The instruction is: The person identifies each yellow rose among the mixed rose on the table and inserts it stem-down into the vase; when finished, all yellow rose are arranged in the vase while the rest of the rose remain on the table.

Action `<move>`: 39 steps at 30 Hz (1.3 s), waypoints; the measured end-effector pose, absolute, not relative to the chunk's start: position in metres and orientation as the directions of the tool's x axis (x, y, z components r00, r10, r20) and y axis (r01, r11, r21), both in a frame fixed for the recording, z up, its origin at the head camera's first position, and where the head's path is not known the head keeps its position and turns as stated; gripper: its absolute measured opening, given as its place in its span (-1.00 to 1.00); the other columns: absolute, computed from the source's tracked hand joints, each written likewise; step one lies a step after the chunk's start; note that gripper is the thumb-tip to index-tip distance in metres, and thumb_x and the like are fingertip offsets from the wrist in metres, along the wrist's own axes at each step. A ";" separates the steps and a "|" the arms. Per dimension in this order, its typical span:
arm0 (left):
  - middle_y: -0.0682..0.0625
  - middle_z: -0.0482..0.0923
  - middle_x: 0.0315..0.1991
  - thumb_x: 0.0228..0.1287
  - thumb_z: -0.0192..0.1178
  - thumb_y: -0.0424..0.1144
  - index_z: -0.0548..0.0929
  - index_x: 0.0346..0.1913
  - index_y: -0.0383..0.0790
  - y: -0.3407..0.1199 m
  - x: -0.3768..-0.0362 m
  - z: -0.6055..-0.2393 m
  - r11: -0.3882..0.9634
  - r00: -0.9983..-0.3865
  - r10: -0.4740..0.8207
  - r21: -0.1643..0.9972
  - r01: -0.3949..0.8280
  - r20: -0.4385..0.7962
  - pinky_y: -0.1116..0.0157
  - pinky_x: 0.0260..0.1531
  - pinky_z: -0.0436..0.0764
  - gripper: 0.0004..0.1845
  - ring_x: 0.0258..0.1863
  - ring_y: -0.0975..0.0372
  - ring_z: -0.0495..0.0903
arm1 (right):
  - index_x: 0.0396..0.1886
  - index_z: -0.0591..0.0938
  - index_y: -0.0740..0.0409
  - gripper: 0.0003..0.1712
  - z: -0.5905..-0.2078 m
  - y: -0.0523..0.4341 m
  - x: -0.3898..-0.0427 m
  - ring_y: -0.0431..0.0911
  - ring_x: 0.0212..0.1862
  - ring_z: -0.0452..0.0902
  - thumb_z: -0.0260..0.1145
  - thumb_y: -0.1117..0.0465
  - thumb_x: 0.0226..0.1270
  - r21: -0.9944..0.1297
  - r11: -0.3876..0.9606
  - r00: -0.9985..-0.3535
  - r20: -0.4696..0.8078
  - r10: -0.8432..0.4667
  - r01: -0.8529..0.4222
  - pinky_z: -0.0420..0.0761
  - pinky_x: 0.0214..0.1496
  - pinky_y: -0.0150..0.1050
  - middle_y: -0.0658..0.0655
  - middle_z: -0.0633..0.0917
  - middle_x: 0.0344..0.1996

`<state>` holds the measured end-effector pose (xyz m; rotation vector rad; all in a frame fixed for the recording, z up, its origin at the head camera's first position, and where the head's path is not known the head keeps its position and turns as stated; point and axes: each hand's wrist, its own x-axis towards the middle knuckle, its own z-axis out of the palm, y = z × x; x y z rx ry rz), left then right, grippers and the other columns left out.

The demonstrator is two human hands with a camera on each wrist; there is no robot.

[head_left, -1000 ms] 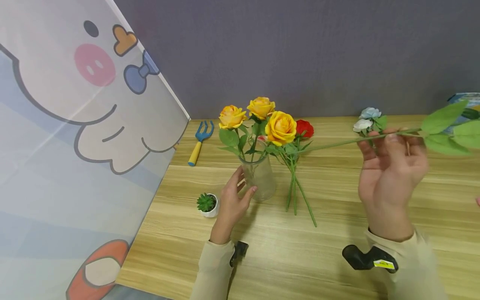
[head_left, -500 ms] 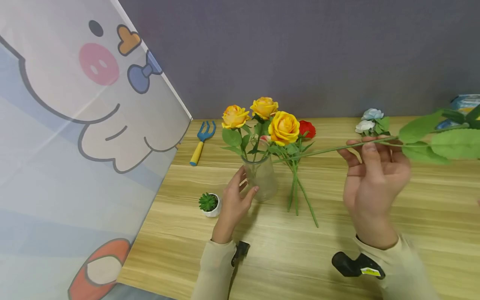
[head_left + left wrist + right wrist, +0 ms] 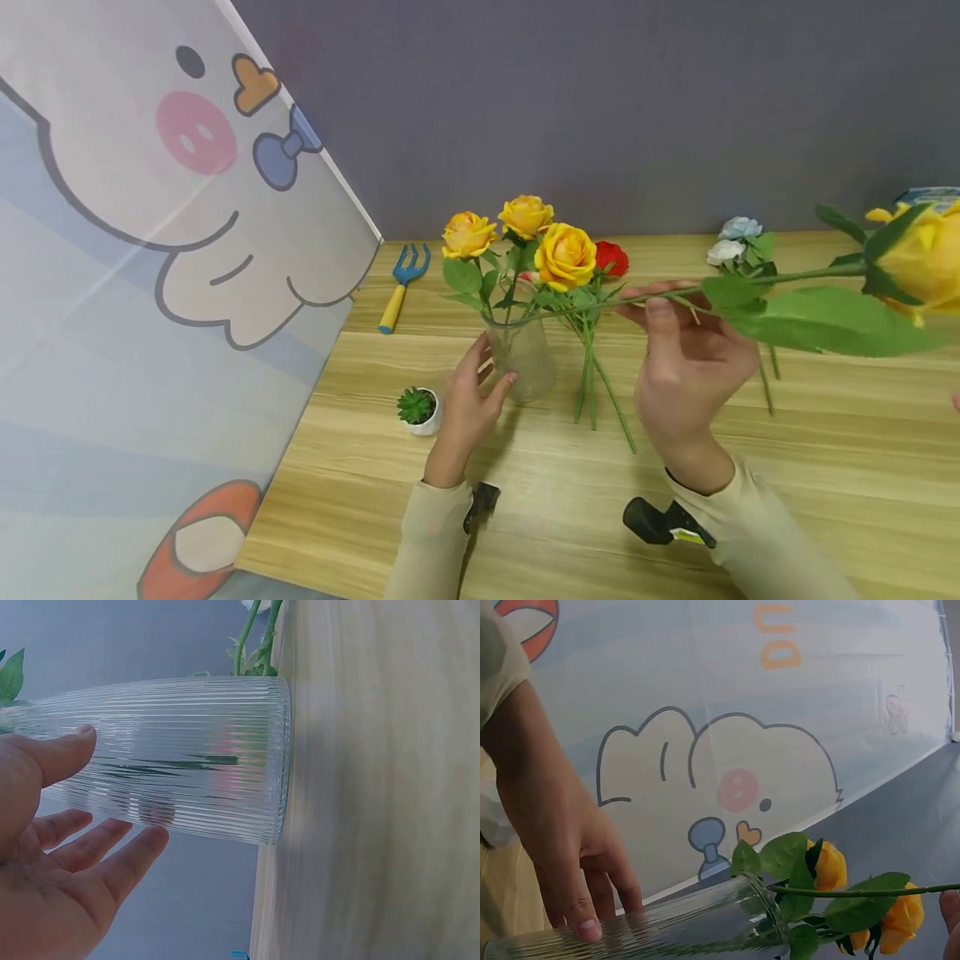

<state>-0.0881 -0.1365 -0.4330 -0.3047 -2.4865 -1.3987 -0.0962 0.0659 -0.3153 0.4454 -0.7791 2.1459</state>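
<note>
A ribbed clear glass vase (image 3: pixel 531 362) stands upright on the wooden table with several yellow roses (image 3: pixel 566 257) in it. My left hand (image 3: pixel 467 408) holds its side, thumb and fingers on opposite faces; the left wrist view shows cut stems (image 3: pixel 217 760) through the glass. My right hand (image 3: pixel 690 375) pinches the green stem of another yellow rose (image 3: pixel 918 258) between thumb and fingers. That rose lies nearly level, its bloom off to the right. In the right wrist view its stem (image 3: pixel 870 891) reaches the vase's mouth; whether the tip is inside, I cannot tell.
Right beside the vase lie a red rose (image 3: pixel 611 259) and several loose stems (image 3: pixel 590 383). White and blue flowers (image 3: pixel 727 252) lie farther right. To the left are a small potted succulent (image 3: pixel 418 408) and a blue-and-yellow hand fork (image 3: pixel 403 287). A grey partition (image 3: pixel 600 117) backs the table.
My right hand has moved left with the yellow rose, bringing the stem's end to the vase's mouth and the bloom into view. The left hand stays at the vase.
</note>
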 end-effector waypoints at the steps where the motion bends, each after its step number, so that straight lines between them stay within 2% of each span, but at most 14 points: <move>1: -0.44 0.39 0.40 0.37 0.35 -0.43 0.27 0.49 -0.52 -0.136 -0.088 -0.433 0.512 -0.940 0.051 0.800 0.314 0.337 -0.01 0.23 0.66 -0.28 0.32 -0.22 0.52 | -0.27 0.56 0.67 -0.87 -0.316 0.064 -0.097 0.10 -0.39 0.75 0.15 0.74 0.18 -0.395 -0.469 -0.611 0.566 0.554 -0.790 0.85 -0.28 -0.16 0.34 0.72 -0.44; 5: -0.43 0.39 0.40 0.37 0.35 -0.42 0.27 0.49 -0.52 -0.137 -0.090 -0.432 0.510 -0.942 0.051 0.803 0.309 0.330 -0.02 0.24 0.66 -0.28 0.33 -0.22 0.51 | -0.30 0.60 0.69 -0.90 -0.315 0.054 -0.100 0.06 -0.34 0.77 0.19 0.72 0.20 -0.401 -0.406 -0.567 0.656 0.497 -0.821 0.85 -0.23 -0.18 0.33 0.75 -0.41; 8: -0.43 0.38 0.41 0.37 0.35 -0.43 0.27 0.49 -0.53 -0.137 -0.090 -0.432 0.504 -0.944 0.050 0.808 0.305 0.325 -0.02 0.25 0.65 -0.27 0.33 -0.22 0.50 | -0.24 0.61 0.70 -0.88 -0.314 0.044 -0.103 0.03 -0.30 0.78 0.27 0.68 0.22 -0.416 -0.372 -0.553 0.702 0.448 -0.830 0.84 -0.20 -0.20 0.29 0.77 -0.36; 12: -0.44 0.38 0.40 0.36 0.35 -0.44 0.27 0.49 -0.53 -0.137 -0.091 -0.431 0.508 -0.942 0.050 0.803 0.311 0.333 0.01 0.23 0.66 -0.28 0.32 -0.22 0.52 | -0.19 0.56 0.72 -0.76 -0.313 0.032 -0.105 -0.07 -0.22 0.78 0.36 0.52 0.31 -0.489 -0.252 -0.549 0.752 0.363 -0.835 0.83 -0.18 -0.26 0.19 0.76 -0.27; 15: -0.45 0.39 0.39 0.35 0.36 -0.45 0.28 0.48 -0.55 -0.138 -0.091 -0.431 0.513 -0.938 0.052 0.797 0.319 0.342 0.02 0.21 0.67 -0.28 0.30 -0.23 0.53 | -0.14 0.56 0.71 -0.73 -0.314 0.025 -0.106 -0.12 -0.16 0.78 0.36 0.49 0.32 -0.550 -0.136 -0.564 0.774 0.288 -0.824 0.83 -0.20 -0.30 0.29 0.75 -0.26; 19: -0.46 0.39 0.38 0.35 0.36 -0.45 0.27 0.47 -0.57 -0.139 -0.091 -0.432 0.521 -0.936 0.054 0.790 0.323 0.347 0.03 0.21 0.68 -0.28 0.30 -0.23 0.53 | -0.16 0.65 0.62 -0.80 -0.314 0.019 -0.106 -0.09 -0.17 0.78 0.35 0.61 0.20 -0.593 0.017 -0.579 0.791 0.197 -0.805 0.81 -0.17 -0.38 0.44 0.75 -0.26; 22: -0.47 0.39 0.39 0.35 0.36 -0.45 0.27 0.47 -0.57 -0.139 -0.090 -0.432 0.525 -0.936 0.055 0.788 0.323 0.347 0.03 0.21 0.68 -0.28 0.30 -0.23 0.53 | -0.23 0.70 0.57 -0.84 -0.315 0.017 -0.108 0.02 -0.25 0.79 0.34 0.64 0.17 -0.589 0.095 -0.572 0.805 0.159 -0.803 0.79 -0.15 -0.43 0.39 0.76 -0.29; 27: -0.46 0.38 0.39 0.36 0.35 -0.43 0.27 0.48 -0.57 -0.139 -0.089 -0.432 0.529 -0.937 0.057 0.785 0.322 0.346 0.03 0.21 0.68 -0.27 0.31 -0.23 0.53 | -0.21 0.71 0.57 -0.85 -0.320 0.016 -0.112 0.18 -0.31 0.79 0.35 0.59 0.21 -0.567 0.142 -0.552 0.823 0.131 -0.811 0.78 -0.16 -0.46 0.39 0.76 -0.30; 39: -0.47 0.39 0.38 0.37 0.35 -0.42 0.27 0.46 -0.58 -0.139 -0.089 -0.432 0.527 -0.928 0.059 0.777 0.343 0.369 0.02 0.19 0.69 -0.29 0.29 -0.24 0.54 | -0.14 0.70 0.50 -0.79 -0.333 0.016 -0.118 0.15 -0.30 0.79 0.38 0.59 0.22 -0.514 0.248 -0.512 0.855 0.077 -0.821 0.83 -0.23 -0.31 0.34 0.77 -0.28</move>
